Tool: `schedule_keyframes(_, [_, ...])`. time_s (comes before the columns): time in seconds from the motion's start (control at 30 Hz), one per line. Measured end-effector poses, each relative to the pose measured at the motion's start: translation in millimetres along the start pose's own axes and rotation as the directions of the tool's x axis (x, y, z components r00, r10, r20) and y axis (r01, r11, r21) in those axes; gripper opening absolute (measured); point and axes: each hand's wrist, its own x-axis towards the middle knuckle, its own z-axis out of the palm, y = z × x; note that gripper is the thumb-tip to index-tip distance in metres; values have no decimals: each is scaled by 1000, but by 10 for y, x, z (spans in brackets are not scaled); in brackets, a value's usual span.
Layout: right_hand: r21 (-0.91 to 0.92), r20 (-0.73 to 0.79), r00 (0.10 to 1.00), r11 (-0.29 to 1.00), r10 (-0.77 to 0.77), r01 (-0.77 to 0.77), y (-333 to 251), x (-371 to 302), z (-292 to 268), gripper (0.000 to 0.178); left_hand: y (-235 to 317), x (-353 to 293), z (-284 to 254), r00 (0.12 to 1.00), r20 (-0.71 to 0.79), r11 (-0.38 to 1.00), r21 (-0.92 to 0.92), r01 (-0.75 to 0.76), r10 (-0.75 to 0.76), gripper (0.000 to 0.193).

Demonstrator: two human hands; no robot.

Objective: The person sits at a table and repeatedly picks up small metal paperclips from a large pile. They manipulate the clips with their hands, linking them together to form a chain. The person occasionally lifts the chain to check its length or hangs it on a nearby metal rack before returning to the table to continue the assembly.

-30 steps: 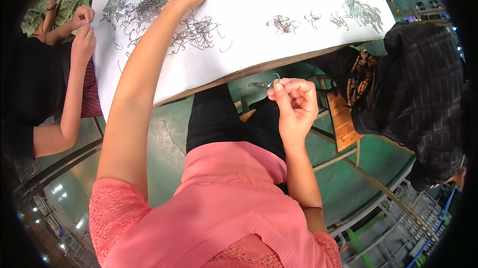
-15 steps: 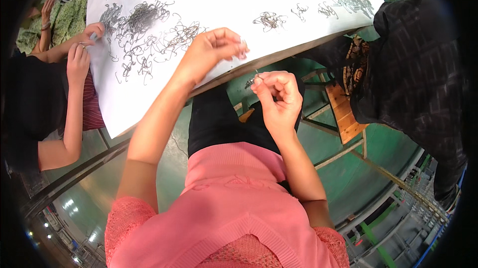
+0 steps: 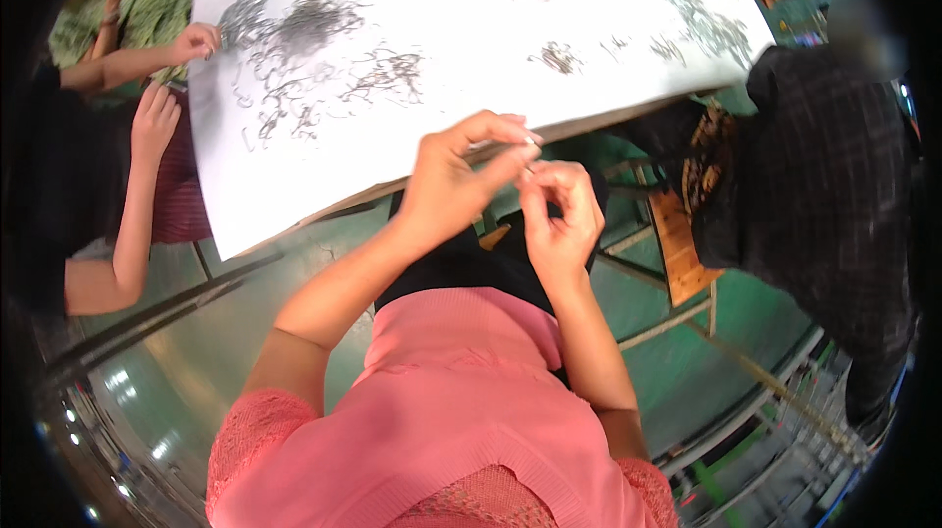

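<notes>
nearly together at the near edge of the white table (image 3: pixel 471 67): left hand (image 3: pixel 451 180) across that edge, right hand (image 3: pixel 569 234) just outside it. apparently pinching a small dark sliver (image 3: pixel 530 171) in the right fingertips, just off the table's edge and close beside the left fingertips. cannot tell its long axis through the blur, nor any grasp by the left thumb and forefinger, bent toward each other. also showing bent wires (image 3: pixel 388 77) farther in on the table, with open room between wires and edge.
</notes>
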Motion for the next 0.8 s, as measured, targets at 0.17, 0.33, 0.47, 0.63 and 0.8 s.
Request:
schedule_keyframes(0.17, [-127,3,998,990,63,-62,143,14,-148,12,-325,-49,-141,984,26,976,126,-180,178,8])
schedule_keyframes(0.33, [-144,104,991,987,84,-69,85,622,45,12,-640,16,-259,983,101,986,49,-160,154,10])
schedule_keyframes(0.47, [-202,466,884,976,24,80,158,1246,769,6,-886,54,-317,980,95,980,76,-184,176,12])
schedule_keyframes(0.63, [-290,767,642,894,4,341,550,1715,1752,10,-1004,125,-325,942,166,949,71,-308,293,9])
schedule_keyframes(0.8, [-351,863,499,797,73,492,652,1967,2275,13,-1005,103,-333,953,121,957,50,-286,278,9])
